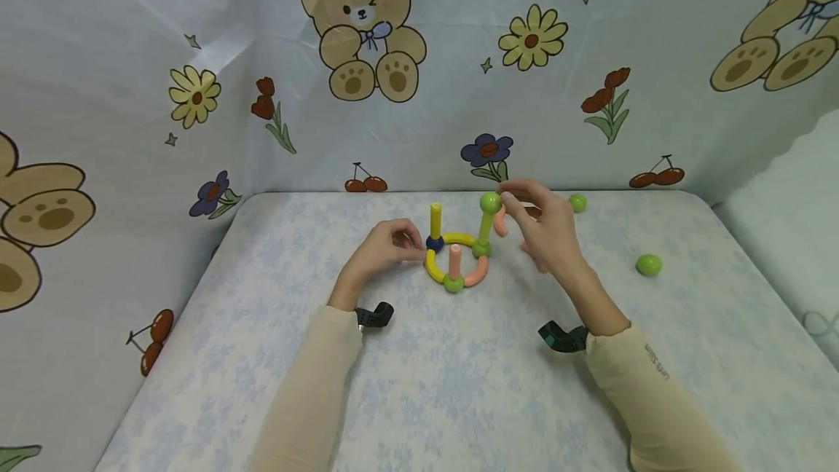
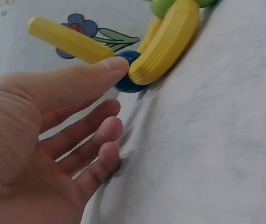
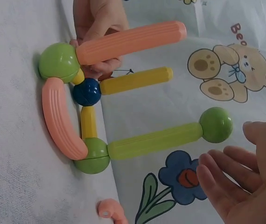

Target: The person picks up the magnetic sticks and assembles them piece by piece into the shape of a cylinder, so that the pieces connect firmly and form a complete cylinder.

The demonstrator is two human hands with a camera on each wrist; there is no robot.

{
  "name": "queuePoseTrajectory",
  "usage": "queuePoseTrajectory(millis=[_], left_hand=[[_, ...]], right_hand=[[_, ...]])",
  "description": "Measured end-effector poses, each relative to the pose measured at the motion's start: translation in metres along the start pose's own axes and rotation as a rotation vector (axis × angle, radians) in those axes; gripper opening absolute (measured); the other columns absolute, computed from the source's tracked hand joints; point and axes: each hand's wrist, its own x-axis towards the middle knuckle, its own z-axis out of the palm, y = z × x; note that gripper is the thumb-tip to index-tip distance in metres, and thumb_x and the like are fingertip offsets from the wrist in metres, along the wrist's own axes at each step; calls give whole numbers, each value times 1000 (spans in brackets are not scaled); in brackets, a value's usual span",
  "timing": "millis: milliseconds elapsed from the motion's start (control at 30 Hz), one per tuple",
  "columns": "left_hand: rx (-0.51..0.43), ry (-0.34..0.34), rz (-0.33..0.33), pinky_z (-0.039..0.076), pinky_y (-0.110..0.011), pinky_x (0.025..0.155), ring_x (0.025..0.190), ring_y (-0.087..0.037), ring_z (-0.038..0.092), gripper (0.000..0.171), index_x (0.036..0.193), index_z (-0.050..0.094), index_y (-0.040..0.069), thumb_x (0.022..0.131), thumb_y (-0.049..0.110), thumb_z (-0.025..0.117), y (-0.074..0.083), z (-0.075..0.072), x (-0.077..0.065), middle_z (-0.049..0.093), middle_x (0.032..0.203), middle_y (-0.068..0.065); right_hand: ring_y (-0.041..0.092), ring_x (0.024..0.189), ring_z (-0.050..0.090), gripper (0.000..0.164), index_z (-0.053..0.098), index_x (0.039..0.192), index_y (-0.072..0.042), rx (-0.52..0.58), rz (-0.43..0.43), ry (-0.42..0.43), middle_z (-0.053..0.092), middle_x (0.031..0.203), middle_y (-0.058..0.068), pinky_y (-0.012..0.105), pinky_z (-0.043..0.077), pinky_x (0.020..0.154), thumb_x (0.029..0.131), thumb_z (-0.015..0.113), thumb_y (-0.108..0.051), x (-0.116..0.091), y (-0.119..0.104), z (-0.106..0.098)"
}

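A ring of curved yellow [image 1: 432, 268] and salmon [image 1: 478, 272] rods, joined by balls, lies on the table. Three straight rods stand up from it: yellow [image 1: 435, 222], salmon [image 1: 455, 263] and light green [image 3: 154, 141]. A green ball [image 3: 217, 125] caps the green rod. My left hand [image 1: 390, 250] pinches the blue ball [image 2: 130, 86] at the ring's left corner, thumb on its side; the index finger is mostly hidden behind the thumb. Beside the capping ball, my right hand [image 1: 547, 228] has its fingers relaxed and apart from it, holding nothing.
A loose green ball [image 1: 649, 264] lies to the right, with another green ball [image 1: 577, 202] near the table's back edge. A loose salmon curved rod [image 1: 500, 222] lies behind the ring, partly covered by my right hand. Patterned cloth [image 1: 446, 122] hangs behind the table.
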Motion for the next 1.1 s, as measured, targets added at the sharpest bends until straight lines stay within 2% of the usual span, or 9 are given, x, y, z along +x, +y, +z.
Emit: queuePoseTrajectory(millis=[133,233,400,567,633,700,800,933,1100], left_hand=[[42,-52,8,49,-33,88,104,-22,61,72,144,59,12,81,14,93,1,6,5,65,131,-8],[72,-114,21,48,-35,88,107,-22,59,88,154,50,14,78,14,94,4,11,6,64,129,-7],[86,-136,21,47,-34,88,101,-22,58,83,149,53,13,77,13,95,5,17,7,63,112,-9],[67,-104,39,47,-36,87,98,-23,56,73,139,59,14,76,13,96,1,20,8,61,114,-9],[58,-104,53,47,-36,86,97,-24,56,69,135,61,14,76,13,96,1,20,8,61,116,-9],[54,-105,63,46,-36,86,95,-24,55,64,132,64,14,76,14,96,0,20,9,61,116,-7],[60,-113,73,47,-36,86,95,-25,55,58,128,66,14,78,16,96,1,21,9,60,116,-7],[102,-118,79,47,-35,84,93,-25,55,54,121,65,14,78,21,96,1,22,10,57,113,-9],[141,-100,74,46,-32,79,89,-23,53,49,113,64,15,77,23,97,1,21,8,56,107,-7]], right_hand=[[21,116,71,29,70,133,-14,-44,22,24,75,126,2,14,50,87,110,60,-28,1,3,-2],[20,114,71,28,70,134,-14,-46,33,27,74,127,3,13,51,86,109,62,-23,2,5,-4],[23,113,72,30,69,135,-10,-46,47,16,73,129,6,19,55,89,107,64,-18,1,6,-5],[26,117,71,29,69,134,-9,-68,62,26,73,129,8,36,57,93,107,63,-18,2,7,-10],[26,116,71,28,69,134,-10,-90,59,37,74,128,8,33,57,92,107,64,-18,4,7,-13],[26,115,72,29,70,133,-9,-117,53,48,74,127,9,24,54,90,106,64,-18,5,7,-17],[30,115,72,30,69,134,-8,-161,56,46,74,127,12,30,57,94,106,65,-18,7,5,-26],[39,119,69,34,65,137,-4,-249,123,-38,71,131,19,56,56,99,107,64,-19,8,3,-47],[46,123,64,41,59,142,0,-336,212,-144,64,138,27,60,53,102,107,63,-22,12,8,-70]])
